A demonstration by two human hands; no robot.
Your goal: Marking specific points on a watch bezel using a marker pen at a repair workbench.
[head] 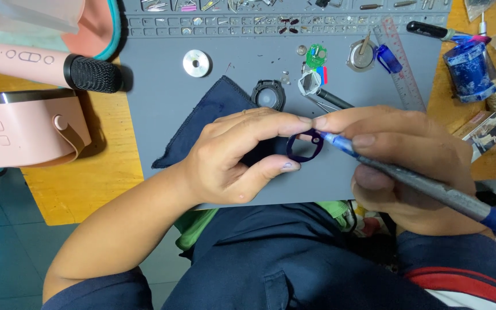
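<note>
My left hand (233,158) pinches a glossy dark purple rounded-square frame (304,148) above the smooth grey mat (167,92) on the table; my right hand (403,161) grips a slim metal-shafted tool (426,186), tip touching the frame's corner.

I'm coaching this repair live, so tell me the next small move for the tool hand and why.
Probably ease the blue-tipped tool a touch further into the corner lug of the dark ring-shaped frame, keeping it steady. The tip already sits at that lug, the left hand pinches the frame between thumb and fingertips above the grey mat, and the right hand holds the tool like a pen.
</note>
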